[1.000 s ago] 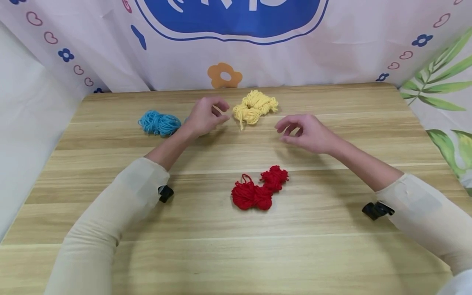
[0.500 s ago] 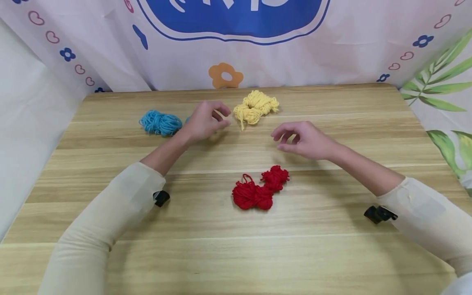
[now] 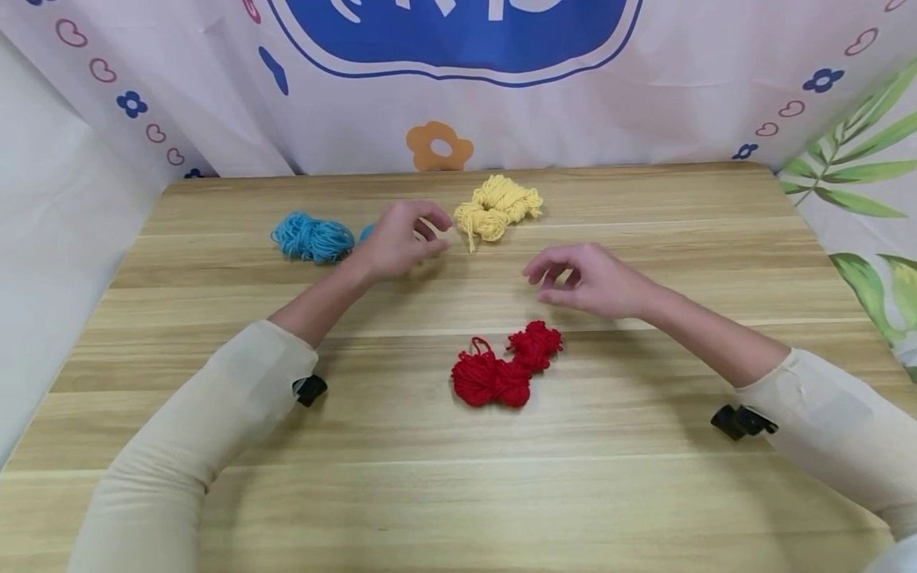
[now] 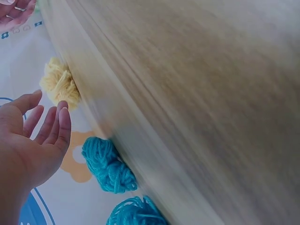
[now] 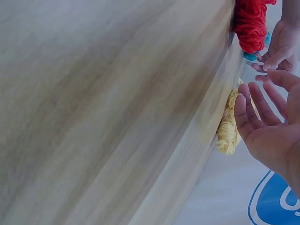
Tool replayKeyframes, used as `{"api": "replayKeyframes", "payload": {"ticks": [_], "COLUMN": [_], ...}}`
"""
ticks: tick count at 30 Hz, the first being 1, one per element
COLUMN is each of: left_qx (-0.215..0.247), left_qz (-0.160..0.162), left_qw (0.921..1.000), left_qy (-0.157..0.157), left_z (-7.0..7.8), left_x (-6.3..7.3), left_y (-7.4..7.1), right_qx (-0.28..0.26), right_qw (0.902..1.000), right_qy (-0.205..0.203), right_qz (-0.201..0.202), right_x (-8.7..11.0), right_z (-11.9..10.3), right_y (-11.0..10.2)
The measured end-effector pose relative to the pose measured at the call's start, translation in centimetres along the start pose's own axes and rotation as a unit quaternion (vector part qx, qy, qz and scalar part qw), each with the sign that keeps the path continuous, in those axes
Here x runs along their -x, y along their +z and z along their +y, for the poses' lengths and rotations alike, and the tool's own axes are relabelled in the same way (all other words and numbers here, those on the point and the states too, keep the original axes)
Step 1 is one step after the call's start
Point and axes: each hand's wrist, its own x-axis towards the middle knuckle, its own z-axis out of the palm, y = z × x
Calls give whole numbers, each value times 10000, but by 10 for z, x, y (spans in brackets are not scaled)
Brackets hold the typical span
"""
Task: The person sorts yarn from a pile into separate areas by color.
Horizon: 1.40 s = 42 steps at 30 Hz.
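My left hand hovers over the table with fingers loosely bent and nothing in its grasp. It partly hides one of two blue yarn bundles in the head view; the left wrist view shows both, a nearer blue yarn bundle and another at the bottom edge. Just right of its fingertips lies a yellow yarn bundle near the far edge. My right hand, also holding nothing, hangs with relaxed fingers between the yellow yarn and the red yarn bundle, which lies mid-table in two joined clumps.
The wooden table ends at a white printed cloth hanging along its far side. A leaf-patterned cloth hangs at the right. Small black devices are strapped at both sleeves.
The right hand has drifted slightly left and toward the front of the table. The left hand has come down a little toward the front; the yarn bundles lie where they were.
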Motion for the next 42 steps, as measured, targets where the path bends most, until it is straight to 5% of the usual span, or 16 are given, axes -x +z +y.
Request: {"api": "replayKeyframes", "payload": {"ticks": [42], "left_qx": [-92], "left_qz": [-470], "left_qw": [9985], "left_qy": [270], "left_z": [14], "left_x": [9], "left_y": [12], "right_qx": [155], "right_qw": [9901], "right_qy": [-26], "right_qz": [-1393], "right_x": [14], "right_z": [-13], "right_y": [14]}}
